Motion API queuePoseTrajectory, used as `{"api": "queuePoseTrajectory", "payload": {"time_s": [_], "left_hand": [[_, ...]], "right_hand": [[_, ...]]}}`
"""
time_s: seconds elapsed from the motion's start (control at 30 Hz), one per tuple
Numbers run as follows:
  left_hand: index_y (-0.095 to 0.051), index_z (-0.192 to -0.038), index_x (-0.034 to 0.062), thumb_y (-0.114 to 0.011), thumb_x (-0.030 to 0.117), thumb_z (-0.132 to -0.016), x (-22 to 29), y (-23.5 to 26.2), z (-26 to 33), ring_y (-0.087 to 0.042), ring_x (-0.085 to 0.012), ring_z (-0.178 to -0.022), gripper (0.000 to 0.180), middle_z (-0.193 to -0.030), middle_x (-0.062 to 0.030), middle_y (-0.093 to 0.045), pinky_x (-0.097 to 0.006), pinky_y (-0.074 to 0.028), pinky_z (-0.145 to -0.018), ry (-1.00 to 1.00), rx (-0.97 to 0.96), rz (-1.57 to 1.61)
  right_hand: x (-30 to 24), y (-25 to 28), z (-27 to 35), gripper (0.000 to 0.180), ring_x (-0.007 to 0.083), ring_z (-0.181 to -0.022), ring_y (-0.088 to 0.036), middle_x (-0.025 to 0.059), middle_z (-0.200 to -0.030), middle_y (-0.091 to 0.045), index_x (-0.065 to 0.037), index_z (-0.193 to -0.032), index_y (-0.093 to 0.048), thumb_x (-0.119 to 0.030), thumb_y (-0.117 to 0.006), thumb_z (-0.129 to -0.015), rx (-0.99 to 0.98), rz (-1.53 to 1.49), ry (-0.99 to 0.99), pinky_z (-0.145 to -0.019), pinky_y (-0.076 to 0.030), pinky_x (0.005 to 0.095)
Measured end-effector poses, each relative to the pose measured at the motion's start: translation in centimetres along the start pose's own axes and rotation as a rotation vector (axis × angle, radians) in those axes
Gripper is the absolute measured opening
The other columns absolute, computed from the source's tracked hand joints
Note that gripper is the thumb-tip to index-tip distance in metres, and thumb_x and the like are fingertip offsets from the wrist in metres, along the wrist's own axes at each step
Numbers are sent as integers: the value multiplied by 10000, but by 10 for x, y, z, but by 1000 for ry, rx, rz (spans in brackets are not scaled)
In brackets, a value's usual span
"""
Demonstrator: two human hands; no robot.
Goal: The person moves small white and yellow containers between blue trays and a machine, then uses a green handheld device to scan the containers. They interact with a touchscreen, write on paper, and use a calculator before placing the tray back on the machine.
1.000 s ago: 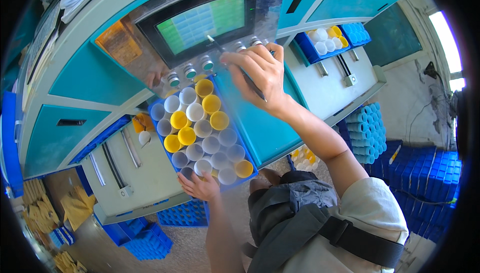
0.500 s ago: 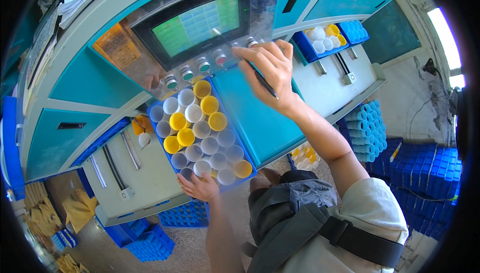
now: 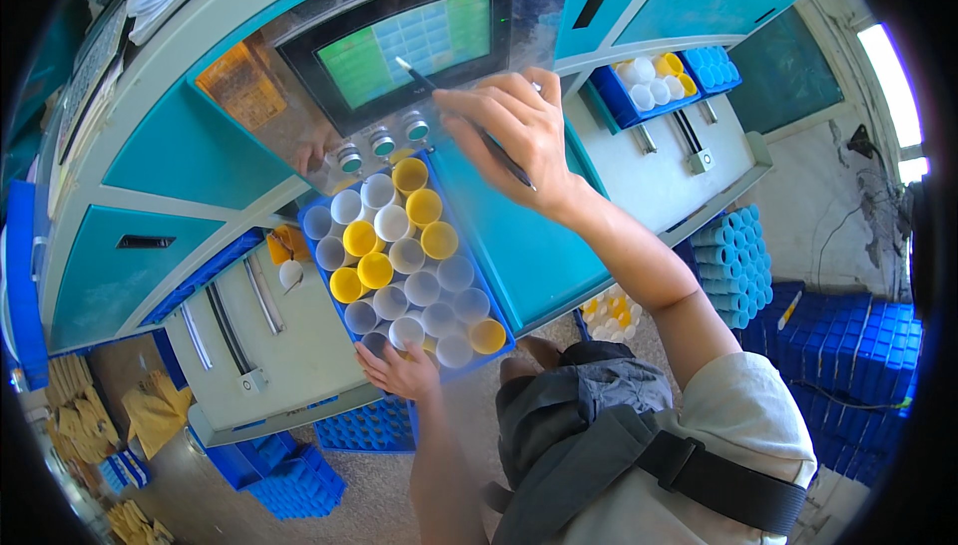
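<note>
My right hand [image 3: 514, 136] pinches a dark stylus [image 3: 419, 77], its white tip at the lower part of the screen of a control panel [image 3: 409, 43]. Whether the tip touches the glass I cannot tell. Round push buttons [image 3: 382, 144] sit below the screen; my right hand covers others. Under the panel rests a blue crate [image 3: 497, 307], filled with upright, open-ended white and yellow tubes [image 3: 407, 256]. At the crate's near edge my left hand [image 3: 404, 375] holds the rim, its thumb beside a white tube and its fingers along the outside.
A teal surface [image 3: 519, 236] lies right of the crate. Beyond it stands another blue crate [image 3: 639, 106] of white and yellow tubes. Stacked light-blue tubes [image 3: 733, 266] and blue crates [image 3: 848, 355] are at the right. A pale worktop with a metal rail [image 3: 230, 330] extends left.
My right hand has moved slightly left and up, carrying the stylus tip leftward across the screen. My left hand stays on the crate. The whole view has shifted a little.
</note>
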State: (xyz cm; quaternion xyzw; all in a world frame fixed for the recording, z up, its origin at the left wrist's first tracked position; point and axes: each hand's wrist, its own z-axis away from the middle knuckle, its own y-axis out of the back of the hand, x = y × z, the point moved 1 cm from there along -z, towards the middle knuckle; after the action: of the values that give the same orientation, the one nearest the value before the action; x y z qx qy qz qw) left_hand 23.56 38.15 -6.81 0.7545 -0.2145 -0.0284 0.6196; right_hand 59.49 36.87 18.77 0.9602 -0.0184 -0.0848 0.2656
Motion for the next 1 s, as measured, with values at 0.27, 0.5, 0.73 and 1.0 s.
{"api": "queuePoseTrajectory", "payload": {"time_s": [0.27,0.5,0.73,1.0], "left_hand": [[-697,-1037,-1,-634,349,-925,-1,-1,1,-353,-432,-1469,373,-1579,-220,-397,-623,-330,-1124,0,13,2],[-700,-1025,-3,-622,363,-935,0,-1,1,-368,-435,-1459,385,-1570,-221,-411,-614,-334,-1122,-4,19,-13],[-709,-1031,-2,-627,354,-930,1,-1,0,-363,-431,-1463,379,-1570,-221,-413,-615,-337,-1121,2,11,-21],[-707,-1053,5,-644,347,-915,0,0,1,-353,-434,-1470,374,-1573,-223,-408,-627,-333,-1123,3,2,-23]], "right_hand": [[-2,-1,11,197,146,-829,-635,11,-840,-706,-107,-1073,-734,-159,-756,-884,-19,-4,-30,-771,-375,374],[4,12,19,211,163,-799,-632,9,-817,-694,-106,-1041,-730,-101,-767,-833,1,62,-93,-810,-370,385],[6,17,27,242,178,-811,-625,32,-871,-720,-63,-1082,-726,-18,-718,-844,-58,51,-149,-830,-357,382],[-5,3,21,224,164,-839,-625,13,-879,-697,-105,-1093,-719,-153,-755,-877,-81,-50,-42,-834,-378,383]]}}
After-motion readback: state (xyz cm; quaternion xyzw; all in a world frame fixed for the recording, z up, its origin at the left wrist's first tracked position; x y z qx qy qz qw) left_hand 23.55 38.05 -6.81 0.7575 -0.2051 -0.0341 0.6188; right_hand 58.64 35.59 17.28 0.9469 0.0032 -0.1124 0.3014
